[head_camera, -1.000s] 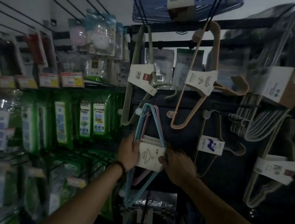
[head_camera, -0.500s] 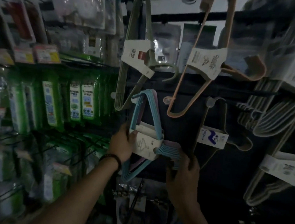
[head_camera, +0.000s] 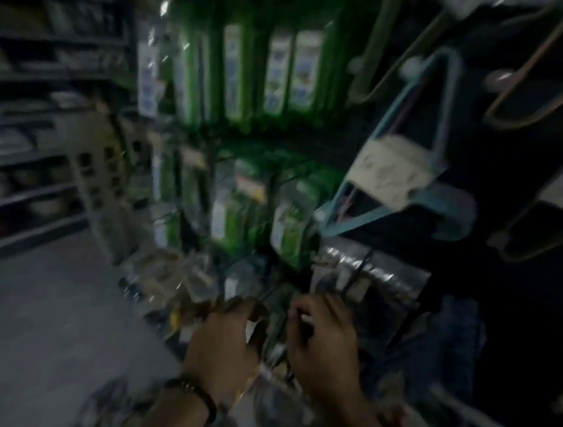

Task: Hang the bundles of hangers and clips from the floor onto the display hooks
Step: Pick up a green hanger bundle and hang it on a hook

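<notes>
Grip status: fingers of my left hand (head_camera: 226,340) and right hand (head_camera: 325,348) curl low at bottom centre, their contents unreadable through blur; the blue hanger bundle (head_camera: 391,168) hangs clear of both, right of centre, so I judge it done, with any remaining bundles unseen.
</notes>
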`<move>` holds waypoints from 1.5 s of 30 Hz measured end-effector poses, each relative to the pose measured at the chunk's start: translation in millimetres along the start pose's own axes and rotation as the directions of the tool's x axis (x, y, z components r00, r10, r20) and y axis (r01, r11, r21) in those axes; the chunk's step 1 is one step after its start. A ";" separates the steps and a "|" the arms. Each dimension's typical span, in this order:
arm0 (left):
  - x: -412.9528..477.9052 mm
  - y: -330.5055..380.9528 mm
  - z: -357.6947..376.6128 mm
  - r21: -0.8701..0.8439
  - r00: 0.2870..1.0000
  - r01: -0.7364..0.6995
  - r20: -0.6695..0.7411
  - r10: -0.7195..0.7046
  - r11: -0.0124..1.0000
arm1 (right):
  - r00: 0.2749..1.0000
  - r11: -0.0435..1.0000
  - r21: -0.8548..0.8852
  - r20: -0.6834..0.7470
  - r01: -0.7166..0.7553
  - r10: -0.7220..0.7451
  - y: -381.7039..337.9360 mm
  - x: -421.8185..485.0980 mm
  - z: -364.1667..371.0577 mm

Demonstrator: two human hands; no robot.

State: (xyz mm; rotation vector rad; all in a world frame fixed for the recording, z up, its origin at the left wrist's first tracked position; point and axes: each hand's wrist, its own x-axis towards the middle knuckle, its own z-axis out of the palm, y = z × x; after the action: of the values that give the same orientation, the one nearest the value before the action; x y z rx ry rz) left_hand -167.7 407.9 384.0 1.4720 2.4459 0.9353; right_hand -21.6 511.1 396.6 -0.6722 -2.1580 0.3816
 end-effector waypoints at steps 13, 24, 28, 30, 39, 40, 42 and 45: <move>-324.6 -272.2 16.9 0.145 0.715 0.588 0.366 -0.595 0.796 | 0.274 0.947 -0.177 0.929 -0.268 0.251 -94.1 -271.0 224.0; -400.9 -476.6 170.5 0.091 0.408 0.844 0.532 -0.742 0.529 | -0.081 0.935 -0.277 0.961 -0.221 0.265 -42.2 -410.7 469.9; -397.8 -560.6 259.3 0.125 0.391 0.842 0.529 -0.753 0.525 | -0.114 0.963 -0.250 0.965 -0.102 0.238 2.2 -440.3 576.4; -392.0 -596.6 295.2 0.119 0.385 0.854 0.509 -0.770 0.506 | -0.103 0.972 -0.233 0.968 -0.016 0.230 25.5 -452.6 630.1; -353.5 -703.0 416.3 -0.128 0.385 0.923 0.313 -0.868 0.363 | 0.108 0.980 -0.047 0.992 -0.192 0.069 46.9 -488.2 794.5; -353.7 -706.4 424.4 -0.082 0.386 0.921 0.325 -0.863 0.381 | 0.110 0.982 -0.039 0.992 -0.184 0.060 46.6 -490.2 798.4; -353.3 -706.8 434.1 -0.003 0.346 0.930 0.349 -0.871 0.368 | 0.088 0.983 -0.015 0.996 -0.183 0.032 48.6 -489.7 799.0; -348.5 -704.2 434.2 0.077 0.279 0.944 0.333 -0.901 0.321 | 0.075 0.993 0.041 0.997 -0.112 -0.033 48.8 -481.2 783.3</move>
State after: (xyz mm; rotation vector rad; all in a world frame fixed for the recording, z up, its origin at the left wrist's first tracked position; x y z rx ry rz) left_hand -337.8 74.4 -431.8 -0.0902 2.2753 0.4678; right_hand -373.4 238.5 -409.3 -0.3589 -3.4208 1.3410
